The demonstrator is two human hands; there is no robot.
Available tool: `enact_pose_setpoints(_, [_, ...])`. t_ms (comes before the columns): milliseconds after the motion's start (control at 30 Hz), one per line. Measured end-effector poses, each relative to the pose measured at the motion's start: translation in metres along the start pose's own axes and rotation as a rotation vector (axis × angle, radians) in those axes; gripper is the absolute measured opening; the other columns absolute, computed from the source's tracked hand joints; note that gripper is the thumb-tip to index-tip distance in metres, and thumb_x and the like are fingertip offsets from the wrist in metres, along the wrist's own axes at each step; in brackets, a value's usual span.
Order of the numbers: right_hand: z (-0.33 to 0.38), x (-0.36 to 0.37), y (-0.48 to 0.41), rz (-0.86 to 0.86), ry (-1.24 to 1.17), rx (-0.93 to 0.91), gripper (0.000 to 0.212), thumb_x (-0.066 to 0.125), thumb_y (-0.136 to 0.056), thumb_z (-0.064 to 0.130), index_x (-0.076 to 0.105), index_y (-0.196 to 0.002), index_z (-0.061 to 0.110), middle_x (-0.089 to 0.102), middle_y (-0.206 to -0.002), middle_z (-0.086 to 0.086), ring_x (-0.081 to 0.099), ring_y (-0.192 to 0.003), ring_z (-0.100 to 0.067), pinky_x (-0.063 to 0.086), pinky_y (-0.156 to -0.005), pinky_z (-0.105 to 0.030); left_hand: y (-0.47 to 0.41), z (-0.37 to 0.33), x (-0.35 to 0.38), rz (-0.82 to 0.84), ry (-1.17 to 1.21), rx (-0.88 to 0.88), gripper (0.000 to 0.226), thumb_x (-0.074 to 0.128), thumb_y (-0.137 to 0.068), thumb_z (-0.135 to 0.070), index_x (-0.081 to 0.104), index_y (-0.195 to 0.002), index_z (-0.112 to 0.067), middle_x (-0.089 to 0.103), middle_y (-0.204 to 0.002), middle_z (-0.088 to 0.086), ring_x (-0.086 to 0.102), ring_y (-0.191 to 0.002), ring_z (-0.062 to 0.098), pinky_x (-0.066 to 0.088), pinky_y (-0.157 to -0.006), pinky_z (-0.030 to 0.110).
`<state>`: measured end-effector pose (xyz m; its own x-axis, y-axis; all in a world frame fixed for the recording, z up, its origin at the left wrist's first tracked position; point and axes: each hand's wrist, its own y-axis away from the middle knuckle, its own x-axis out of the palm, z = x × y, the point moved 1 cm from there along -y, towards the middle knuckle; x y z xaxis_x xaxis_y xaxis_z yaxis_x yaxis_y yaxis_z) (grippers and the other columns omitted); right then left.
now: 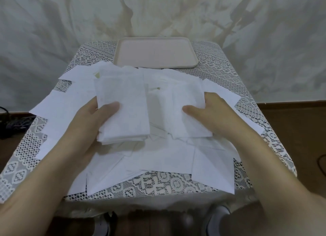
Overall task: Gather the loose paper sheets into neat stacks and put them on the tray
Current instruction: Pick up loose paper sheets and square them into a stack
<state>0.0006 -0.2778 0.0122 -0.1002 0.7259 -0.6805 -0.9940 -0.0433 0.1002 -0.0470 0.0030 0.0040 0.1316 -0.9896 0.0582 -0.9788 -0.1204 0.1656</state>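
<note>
Sheets [158,158]: loose, overlapping across table [220,66].
Left hand [91,119]: grips stack [123,108], thumb on top.
Right hand [213,112]: pinches second bundle [187,101], thumb on top.
Tray [155,52]: far edge, beyond sheets.

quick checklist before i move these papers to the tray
1. Left hand grip on the left stack: thumb on top, stack lifted off the other papers. Ok.
2. Right hand grip on the right bundle: thumb pressed on top, but the fingers underneath are hidden. Cannot tell.
3. Left stack squared: its near edge looks fanned and uneven. Not ok.
4. Room on the tray: nothing lies on it. Ok.
5. Loose sheets all gathered: many lie spread over the table. Not ok.
6. Path to the tray: only flat papers lie between the hands and the tray. Ok.
</note>
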Motion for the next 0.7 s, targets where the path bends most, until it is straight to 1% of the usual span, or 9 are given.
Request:
enact_pose_setpoints(100, [0.002, -0.005, -0.002, -0.012, -0.004, -0.015, 0.043, 0.063, -0.092, 0.048, 0.066, -0.090, 0.005, 0.071, -0.084, -0.003, 0.068, -0.083, -0.025, 0.054, -0.075, -0.040, -0.001, -0.001, 0.002, 0.004, 0.010, -0.005, 0.018, 0.058, -0.103, -0.024, 0.072, -0.114, -0.024, 0.079, -0.093, -0.002, 0.074, -0.072, 0.013, 0.057, -0.053, 0.029])
enact_pose_setpoints(133, [0.004, -0.006, -0.003, -0.017, -0.006, -0.014, 0.049, 0.063, -0.092, 0.049, 0.063, -0.087, 0.000, 0.067, -0.077, -0.005, 0.065, -0.076, -0.025, 0.050, -0.068, -0.037, -0.001, -0.001, 0.002, 0.013, 0.019, -0.009, 0.019, 0.056, -0.103, -0.023, 0.071, -0.116, -0.023, 0.080, -0.093, -0.002, 0.075, -0.072, 0.012, 0.057, -0.050, 0.027])
enact_pose_setpoints(200, [0.008, -0.007, -0.006, 0.012, 0.009, -0.019, 0.062, 0.062, -0.084, 0.058, 0.063, -0.091, -0.004, 0.068, -0.078, -0.011, 0.066, -0.075, -0.029, 0.047, -0.065, -0.037, -0.002, -0.002, 0.002, 0.043, 0.034, -0.015, 0.025, 0.057, -0.100, -0.024, 0.070, -0.122, -0.021, 0.081, -0.100, 0.000, 0.077, -0.079, 0.014, 0.060, -0.055, 0.026])
enact_pose_setpoints(300, [0.016, -0.006, -0.009, 0.069, 0.037, -0.022, 0.075, 0.059, -0.066, 0.069, 0.069, -0.097, 0.001, 0.074, -0.094, -0.013, 0.071, -0.087, -0.031, 0.057, -0.077, -0.047, -0.004, -0.001, 0.001, 0.078, 0.039, -0.004, 0.046, 0.061, -0.089, -0.029, 0.067, -0.132, -0.016, 0.080, -0.114, 0.005, 0.077, -0.090, 0.017, 0.062, -0.063, 0.025])
enact_pose_setpoints(367, [0.018, -0.004, -0.011, 0.126, 0.077, -0.020, 0.052, 0.068, -0.072, 0.060, 0.070, -0.093, 0.012, 0.074, -0.090, -0.005, 0.071, -0.086, -0.026, 0.058, -0.078, -0.043, -0.004, -0.001, 0.001, 0.092, 0.030, 0.009, 0.054, 0.062, -0.084, -0.030, 0.065, -0.136, -0.016, 0.079, -0.118, 0.006, 0.077, -0.095, 0.018, 0.062, -0.067, 0.025])
enact_pose_setpoints(433, [0.019, -0.001, -0.009, 0.198, 0.157, -0.035, 0.032, 0.070, -0.080, 0.048, 0.068, -0.089, 0.017, 0.072, -0.089, 0.000, 0.070, -0.085, -0.023, 0.058, -0.077, -0.038, -0.004, -0.001, 0.001, 0.097, 0.022, 0.016, 0.051, 0.061, -0.088, -0.028, 0.064, -0.137, -0.017, 0.079, -0.119, 0.005, 0.077, -0.095, 0.017, 0.062, -0.066, 0.025])
enact_pose_setpoints(533, [0.016, 0.000, -0.004, 0.175, 0.134, -0.057, 0.034, 0.063, -0.076, 0.048, 0.069, -0.095, 0.020, 0.074, -0.092, 0.003, 0.071, -0.087, -0.020, 0.059, -0.084, -0.044, -0.003, 0.000, 0.003, 0.072, 0.023, 0.007, 0.033, 0.056, -0.101, -0.019, 0.065, -0.133, -0.020, 0.080, -0.117, 0.001, 0.078, -0.097, 0.017, 0.063, -0.069, 0.028])
enact_pose_setpoints(633, [0.015, -0.012, -0.001, -0.049, -0.246, -0.074, 0.009, 0.070, -0.093, 0.026, 0.073, -0.101, 0.022, 0.078, -0.094, 0.007, 0.075, -0.088, -0.015, 0.059, -0.080, -0.036, -0.002, -0.001, 0.006, 0.054, 0.008, 0.007, 0.033, 0.057, -0.103, -0.021, 0.062, -0.136, -0.021, 0.078, -0.120, 0.000, 0.076, -0.109, 0.024, 0.060, -0.083, 0.038])
enact_pose_setpoints(700, [0.019, -0.018, 0.005, -0.097, -0.561, -0.068, 0.012, 0.068, -0.096, 0.016, 0.073, -0.103, 0.024, 0.080, -0.096, 0.007, 0.076, -0.090, -0.013, 0.059, -0.075, -0.032, -0.001, 0.000, 0.008, 0.040, 0.028, 0.018, 0.034, 0.058, -0.104, -0.021, 0.060, -0.138, -0.021, 0.078, -0.123, 0.001, 0.075, -0.112, 0.025, 0.058, -0.089, 0.042])
